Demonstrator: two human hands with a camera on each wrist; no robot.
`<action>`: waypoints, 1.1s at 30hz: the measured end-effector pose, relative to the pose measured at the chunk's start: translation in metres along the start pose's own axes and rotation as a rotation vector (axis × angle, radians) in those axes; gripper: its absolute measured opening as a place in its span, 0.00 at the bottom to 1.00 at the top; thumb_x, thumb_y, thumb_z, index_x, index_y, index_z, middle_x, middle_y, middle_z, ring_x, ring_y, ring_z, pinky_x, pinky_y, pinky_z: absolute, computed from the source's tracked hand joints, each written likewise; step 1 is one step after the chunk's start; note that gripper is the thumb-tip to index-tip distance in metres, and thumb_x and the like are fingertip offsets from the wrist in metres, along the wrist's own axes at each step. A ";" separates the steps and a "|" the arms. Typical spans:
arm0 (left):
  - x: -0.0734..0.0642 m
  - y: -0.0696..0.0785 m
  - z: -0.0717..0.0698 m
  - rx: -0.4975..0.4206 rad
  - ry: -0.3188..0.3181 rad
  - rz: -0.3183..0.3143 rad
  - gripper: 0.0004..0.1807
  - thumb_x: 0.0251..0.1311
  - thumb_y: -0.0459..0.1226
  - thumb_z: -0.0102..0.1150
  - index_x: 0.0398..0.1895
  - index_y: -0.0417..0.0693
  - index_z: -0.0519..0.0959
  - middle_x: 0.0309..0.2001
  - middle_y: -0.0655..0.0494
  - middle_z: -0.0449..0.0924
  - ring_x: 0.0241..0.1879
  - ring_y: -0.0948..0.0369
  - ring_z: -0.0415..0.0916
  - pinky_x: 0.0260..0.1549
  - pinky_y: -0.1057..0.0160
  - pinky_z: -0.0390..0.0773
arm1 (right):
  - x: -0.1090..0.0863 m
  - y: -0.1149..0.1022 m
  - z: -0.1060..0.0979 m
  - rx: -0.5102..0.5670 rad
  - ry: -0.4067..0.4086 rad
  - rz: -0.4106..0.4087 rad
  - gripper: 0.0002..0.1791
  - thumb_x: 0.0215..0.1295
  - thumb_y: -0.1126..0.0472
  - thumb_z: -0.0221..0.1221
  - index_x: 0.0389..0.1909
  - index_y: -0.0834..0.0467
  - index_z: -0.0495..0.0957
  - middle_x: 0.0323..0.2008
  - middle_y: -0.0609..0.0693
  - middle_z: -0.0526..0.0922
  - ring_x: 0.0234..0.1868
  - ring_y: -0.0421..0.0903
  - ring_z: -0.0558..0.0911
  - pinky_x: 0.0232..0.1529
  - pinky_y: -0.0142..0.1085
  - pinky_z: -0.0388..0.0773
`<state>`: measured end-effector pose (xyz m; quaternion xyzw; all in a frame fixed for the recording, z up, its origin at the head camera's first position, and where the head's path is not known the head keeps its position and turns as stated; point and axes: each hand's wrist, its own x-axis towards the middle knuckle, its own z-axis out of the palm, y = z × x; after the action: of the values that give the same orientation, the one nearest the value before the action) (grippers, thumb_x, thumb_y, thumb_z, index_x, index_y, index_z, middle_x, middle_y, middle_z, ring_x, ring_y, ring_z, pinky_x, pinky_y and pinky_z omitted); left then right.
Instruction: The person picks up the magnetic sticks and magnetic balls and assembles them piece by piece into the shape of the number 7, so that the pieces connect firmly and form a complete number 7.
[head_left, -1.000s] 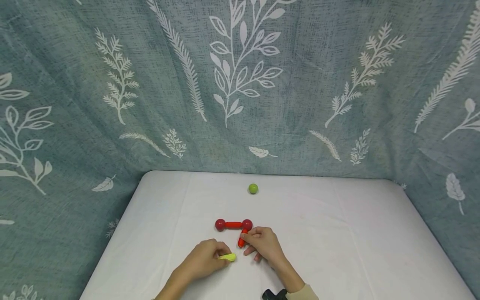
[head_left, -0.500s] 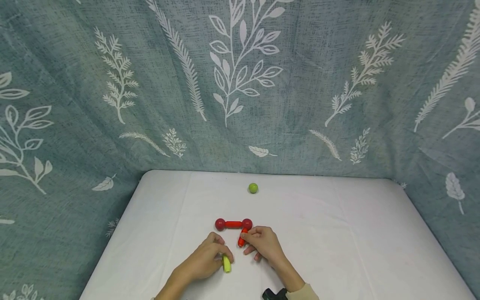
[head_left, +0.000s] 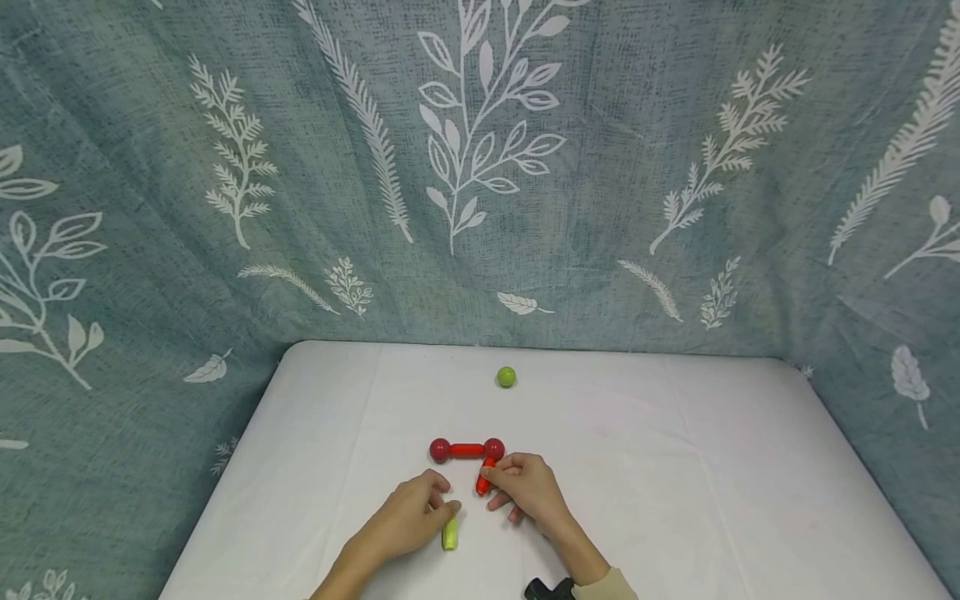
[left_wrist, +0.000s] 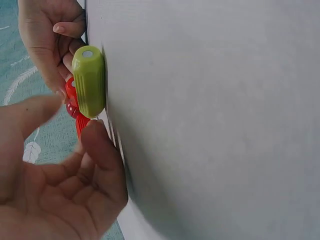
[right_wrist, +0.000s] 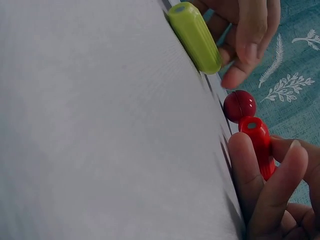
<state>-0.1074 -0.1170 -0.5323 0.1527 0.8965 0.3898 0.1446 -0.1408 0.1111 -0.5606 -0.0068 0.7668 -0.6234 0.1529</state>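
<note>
A yellow-green ridged magnetic rod (head_left: 449,536) lies on the table, pointing toward the person, with a grey disc at its end. My left hand (head_left: 412,510) hovers beside it; thumb and fingers stand apart around its far end in the left wrist view. My right hand (head_left: 531,492) pinches a red magnetic rod (head_left: 483,481) between thumb and finger. That rod's far end meets a dark red ball (head_left: 493,449). From this ball another red rod (head_left: 467,450) runs left to a second dark red ball (head_left: 440,450), forming a corner shape.
A green ball (head_left: 506,377) sits near the back edge of the white-covered table (head_left: 637,433). A black object (head_left: 549,589) shows at the front, by the right sleeve. Behind the table hangs a leaf-patterned cloth (head_left: 600,208).
The left hand has turned the yellow-green rod from crosswise to lengthwise, set it nearer the person, and loosened its fingers from it. The right hand and red pieces stay put.
</note>
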 end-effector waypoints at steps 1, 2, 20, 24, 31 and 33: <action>0.000 0.000 0.001 0.001 0.005 -0.028 0.23 0.64 0.48 0.65 0.50 0.38 0.77 0.29 0.62 0.76 0.28 0.64 0.72 0.26 0.64 0.73 | 0.000 0.000 0.000 0.000 -0.001 0.002 0.17 0.66 0.52 0.66 0.37 0.64 0.80 0.22 0.54 0.85 0.19 0.49 0.85 0.10 0.28 0.70; -0.001 0.000 0.001 0.007 0.006 -0.057 0.27 0.61 0.52 0.67 0.48 0.38 0.77 0.27 0.61 0.75 0.25 0.63 0.71 0.24 0.64 0.72 | 0.000 0.000 0.000 0.000 -0.002 0.004 0.17 0.66 0.52 0.66 0.37 0.64 0.80 0.22 0.54 0.85 0.19 0.49 0.85 0.11 0.28 0.70; -0.006 0.004 -0.003 0.025 -0.056 -0.087 0.16 0.49 0.46 0.77 0.28 0.46 0.80 0.23 0.63 0.76 0.22 0.64 0.72 0.22 0.64 0.72 | 0.000 -0.003 0.001 0.000 0.004 0.014 0.17 0.65 0.52 0.67 0.37 0.64 0.80 0.22 0.55 0.85 0.19 0.48 0.85 0.10 0.28 0.70; -0.005 0.004 -0.003 0.006 -0.060 -0.071 0.15 0.50 0.45 0.76 0.28 0.47 0.80 0.23 0.63 0.76 0.22 0.64 0.72 0.21 0.64 0.72 | 0.000 -0.003 0.001 0.004 0.007 0.013 0.18 0.65 0.51 0.67 0.37 0.65 0.80 0.22 0.55 0.85 0.19 0.48 0.85 0.10 0.28 0.70; -0.001 0.004 0.001 -0.145 -0.079 -0.065 0.10 0.55 0.43 0.72 0.33 0.48 0.82 0.24 0.63 0.79 0.23 0.63 0.75 0.22 0.65 0.73 | 0.000 -0.003 0.001 0.005 0.005 0.022 0.18 0.65 0.51 0.67 0.37 0.65 0.79 0.23 0.55 0.86 0.20 0.49 0.85 0.11 0.28 0.69; 0.001 0.004 0.002 -0.192 -0.086 -0.071 0.10 0.56 0.43 0.71 0.34 0.47 0.83 0.24 0.62 0.81 0.23 0.62 0.77 0.22 0.65 0.73 | 0.000 -0.003 0.001 0.006 0.007 0.025 0.18 0.65 0.51 0.67 0.37 0.65 0.79 0.23 0.55 0.86 0.20 0.48 0.85 0.11 0.28 0.69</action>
<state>-0.1069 -0.1125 -0.5305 0.1229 0.8529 0.4615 0.2107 -0.1411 0.1099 -0.5574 0.0054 0.7656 -0.6236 0.1581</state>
